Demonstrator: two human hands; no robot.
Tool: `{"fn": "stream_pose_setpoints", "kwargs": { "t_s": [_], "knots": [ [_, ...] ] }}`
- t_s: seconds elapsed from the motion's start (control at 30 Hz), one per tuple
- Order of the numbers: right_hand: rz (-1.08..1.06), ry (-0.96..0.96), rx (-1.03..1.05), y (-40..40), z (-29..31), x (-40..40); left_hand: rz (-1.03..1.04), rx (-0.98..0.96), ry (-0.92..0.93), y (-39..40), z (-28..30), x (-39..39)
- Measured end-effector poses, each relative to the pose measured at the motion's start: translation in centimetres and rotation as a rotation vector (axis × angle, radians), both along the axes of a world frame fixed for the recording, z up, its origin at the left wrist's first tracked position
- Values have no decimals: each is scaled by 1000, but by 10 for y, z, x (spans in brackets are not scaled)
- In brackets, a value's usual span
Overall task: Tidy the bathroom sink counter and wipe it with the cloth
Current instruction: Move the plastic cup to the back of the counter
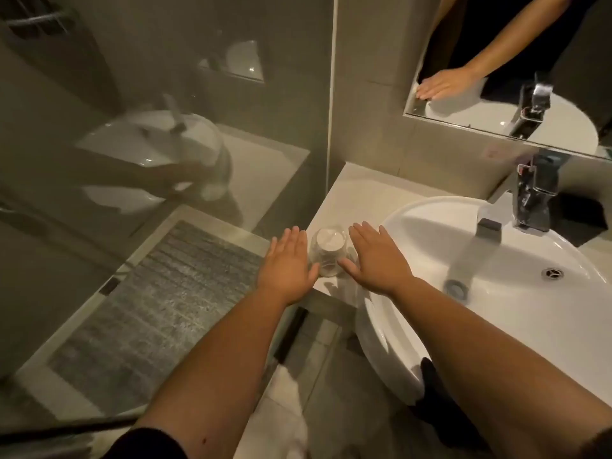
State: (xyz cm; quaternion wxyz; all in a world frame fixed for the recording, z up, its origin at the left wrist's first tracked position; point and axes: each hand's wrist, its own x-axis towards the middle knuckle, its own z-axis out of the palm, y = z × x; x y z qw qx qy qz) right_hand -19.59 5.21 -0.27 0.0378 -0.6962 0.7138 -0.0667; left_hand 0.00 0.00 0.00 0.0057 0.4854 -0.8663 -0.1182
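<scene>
Glass (328, 256): clear tumbler, looks upside down, base up, standing on the counter (357, 197) near its front-left corner. Sink (496, 309) at 3 o'clock of it, close. Counter: pale, glossy, narrow strip running from the glass toward 12 o'clock to the wall. Dark folded cloth (578, 215) on the counter behind the sink, at 2 o'clock from the glass, well apart.

Two bare hands, the left hand (287, 264) and the right hand (376, 257), both flat with fingers spread; one clear glass cup (328, 251); one round white sink bowl (516, 293); one shiny metal tap (530, 200); one wall mirror (470, 117); one dark folded cloth (578, 215); one grey bath mat (159, 303)
</scene>
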Motion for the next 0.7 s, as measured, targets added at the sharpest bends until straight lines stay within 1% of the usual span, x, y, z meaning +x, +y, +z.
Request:
{"fn": "stream_pose_setpoints", "kwargs": {
  "t_s": [0.1, 0.2, 0.4, 0.53, 0.7],
  "knots": [
    [35, 30, 17, -6, -6, 0, 3, 11, 1, -9, -7, -3],
    [42, 17, 30, -11, -10, 1, -40, 37, 48, -17, -15, -9],
    [-7, -87, 38, -16, -13, 6, -61, 102, 265, -20, -18, -13],
    [-73, -165, -41, -13, 4, 8, -115, 92, 320, -26, 8, -13],
    [-185, -224, -166, 7, 70, 2, -212, 10, 377, -25, 65, -29]
  ]
}}
